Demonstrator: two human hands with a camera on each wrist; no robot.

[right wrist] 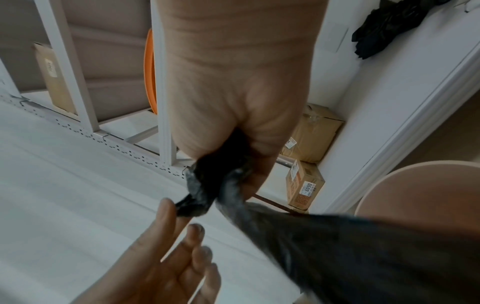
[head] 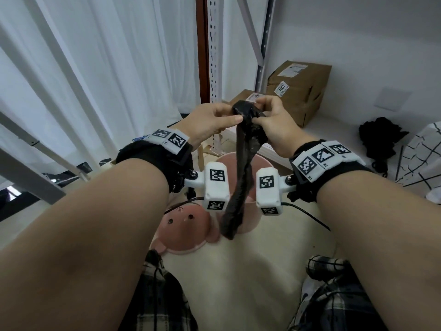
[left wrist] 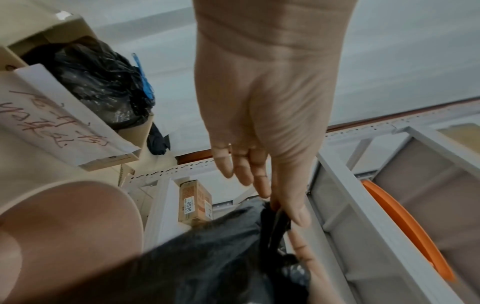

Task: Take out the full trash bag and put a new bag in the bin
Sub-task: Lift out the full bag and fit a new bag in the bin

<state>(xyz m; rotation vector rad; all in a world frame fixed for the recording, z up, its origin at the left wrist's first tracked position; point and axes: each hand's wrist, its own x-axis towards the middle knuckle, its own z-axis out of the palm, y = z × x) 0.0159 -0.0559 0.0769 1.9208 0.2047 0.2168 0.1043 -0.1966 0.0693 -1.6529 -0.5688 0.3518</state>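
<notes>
Both hands hold a new black trash bag (head: 240,168) up over the pink bin (head: 264,161). My right hand (head: 272,120) grips its bunched upper end (right wrist: 207,185) in curled fingers. Thumb and forefinger of my left hand (head: 214,120) pinch the same bunch from the left, while the other fingers (left wrist: 244,170) stay straight. A twisted, unopened length of the bag (left wrist: 221,257) hangs down between my wrists to the bin's rim (left wrist: 64,205). The bin's inside is mostly hidden behind the bag and the wrist cameras.
A pink lid with a bear face (head: 186,230) lies on the floor against the bin's near left side. A stuffed black bag (left wrist: 98,82) sits in a cardboard box on the left. Metal shelving (head: 214,56) and brown parcels (head: 300,89) stand behind; a black bundle (head: 379,134) lies at right.
</notes>
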